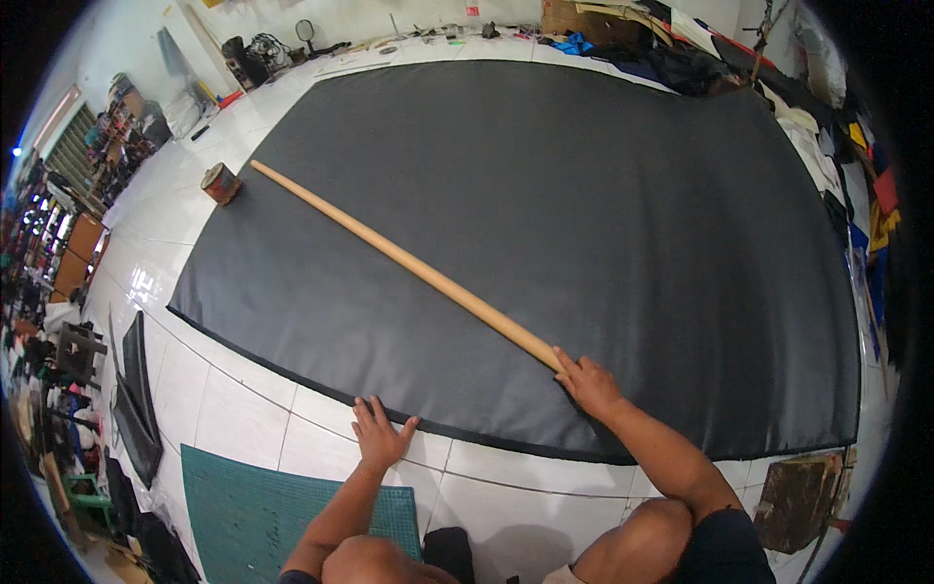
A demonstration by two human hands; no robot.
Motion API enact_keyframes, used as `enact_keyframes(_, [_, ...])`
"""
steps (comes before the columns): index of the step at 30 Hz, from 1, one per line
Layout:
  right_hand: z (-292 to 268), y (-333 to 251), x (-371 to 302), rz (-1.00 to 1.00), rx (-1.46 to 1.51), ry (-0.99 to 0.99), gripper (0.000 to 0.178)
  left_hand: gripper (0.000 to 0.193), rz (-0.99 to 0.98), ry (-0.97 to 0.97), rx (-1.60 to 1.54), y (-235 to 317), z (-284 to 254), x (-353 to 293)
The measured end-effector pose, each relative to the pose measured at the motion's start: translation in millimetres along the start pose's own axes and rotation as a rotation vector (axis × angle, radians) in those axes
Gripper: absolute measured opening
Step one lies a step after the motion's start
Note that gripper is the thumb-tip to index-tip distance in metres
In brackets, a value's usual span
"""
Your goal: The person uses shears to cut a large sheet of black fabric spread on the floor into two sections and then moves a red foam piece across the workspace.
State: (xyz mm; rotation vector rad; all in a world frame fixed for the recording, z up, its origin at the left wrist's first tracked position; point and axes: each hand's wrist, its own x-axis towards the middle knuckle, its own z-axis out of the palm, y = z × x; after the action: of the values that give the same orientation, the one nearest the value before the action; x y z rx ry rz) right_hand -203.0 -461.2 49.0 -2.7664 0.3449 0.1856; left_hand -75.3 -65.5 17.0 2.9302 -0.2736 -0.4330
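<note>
A large sheet of black leather-like material (584, 243) is spread over the tiled floor. Diagonally across it lies a long tan pole (428, 273), its far end near the sheet's left edge. My right hand (587, 383) is on the pole's near end, fingers over it; the palm side is hidden. My left hand (381, 435) is open with fingers spread, its fingertips at the sheet's near edge. It holds nothing.
A rusty can-shaped block (222, 184) sits at the sheet's left edge. Near me lie a green cutting mat (282, 506) and folded black scraps (139, 409). A worn brown block (798, 501) rests at lower right. Fabric piles (671, 58) line the far right; clutter fills the left.
</note>
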Motion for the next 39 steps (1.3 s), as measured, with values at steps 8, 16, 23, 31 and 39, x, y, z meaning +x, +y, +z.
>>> enact_keyframes(8, [-7,61,-56,0.373,0.050,0.121,0.056,0.107,0.011,0.028,-0.001,-7,7,-3])
enact_keyframes(16, [-11,145,-246,0.770,0.182,0.303,0.056,0.103,0.058,0.135,-0.003,-7,5,-5])
enact_keyframes(23, [16,151,-259,0.591,0.205,0.531,0.051,0.092,0.160,0.223,-0.135,-31,13,8])
enact_keyframes(31, [1,134,-191,0.219,-0.083,0.198,0.054,0.060,0.153,0.287,-0.206,-77,12,-11])
enact_keyframes(39, [8,100,-160,-0.060,-0.025,0.004,0.045,0.041,0.206,0.261,-0.139,-103,8,-32])
